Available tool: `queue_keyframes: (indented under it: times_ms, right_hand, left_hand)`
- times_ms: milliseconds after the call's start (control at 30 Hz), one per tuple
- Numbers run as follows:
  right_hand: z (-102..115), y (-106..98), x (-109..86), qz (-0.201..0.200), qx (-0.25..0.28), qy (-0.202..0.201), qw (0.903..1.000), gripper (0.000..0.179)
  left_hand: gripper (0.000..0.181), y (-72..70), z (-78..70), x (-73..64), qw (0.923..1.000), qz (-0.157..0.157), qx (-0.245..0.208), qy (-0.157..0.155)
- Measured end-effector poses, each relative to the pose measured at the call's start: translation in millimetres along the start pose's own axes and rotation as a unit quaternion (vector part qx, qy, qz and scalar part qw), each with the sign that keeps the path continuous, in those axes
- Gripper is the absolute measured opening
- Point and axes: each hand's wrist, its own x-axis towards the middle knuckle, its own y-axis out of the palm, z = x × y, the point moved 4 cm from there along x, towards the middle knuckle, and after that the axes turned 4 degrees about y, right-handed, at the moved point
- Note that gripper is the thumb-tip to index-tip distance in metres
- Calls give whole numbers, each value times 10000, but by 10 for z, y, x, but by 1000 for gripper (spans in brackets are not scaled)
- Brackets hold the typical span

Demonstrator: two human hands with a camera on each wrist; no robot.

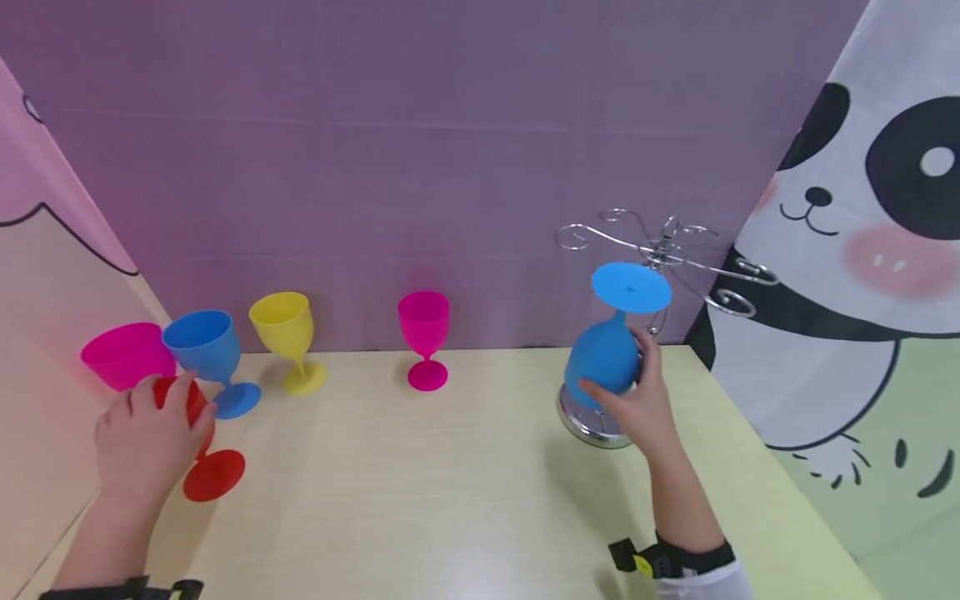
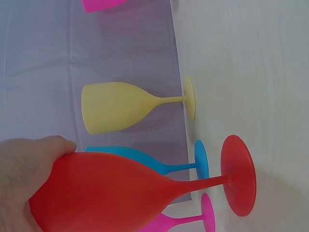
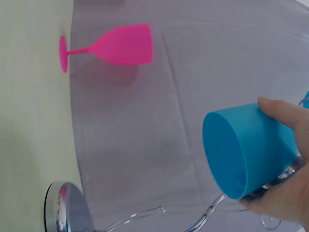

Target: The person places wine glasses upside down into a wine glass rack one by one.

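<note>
My left hand (image 1: 146,437) grips a red plastic goblet (image 2: 111,188) round its bowl. The goblet is upright; whether its foot touches the table I cannot tell. Over at the right, my right hand (image 1: 645,404) holds a blue goblet (image 1: 600,358) upside down by the bowl, its foot on top and its mouth facing down. The left wrist view has the thumb across the red rim. Just behind the inverted goblet stands a chrome rack (image 1: 663,250) with curled wire arms and a round base (image 1: 600,432). The goblet and hand hide much of its pole.
Upright at the left are a second blue goblet (image 1: 206,342), a yellow goblet (image 1: 285,325) and a magenta goblet (image 1: 123,358) partly behind my left hand. Another magenta goblet (image 1: 424,321) stands mid-table at the back edge. A purple cloth (image 1: 450,167) hangs behind the wooden table (image 1: 420,492).
</note>
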Motion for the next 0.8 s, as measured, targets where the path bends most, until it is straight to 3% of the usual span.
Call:
queue_keyframes:
  times_ms: [367, 800]
  right_hand:
    - [-69, -7, 21, 187, -57, -106, 9998, 98]
    - [-23, 12, 0, 269, -130, -650, 9974, 95]
  left_hand:
    - [77, 6, -1, 23, 9999, 33, 102, -17]
    - [72, 5, 2, 24, 10000, -86, 16, -36]
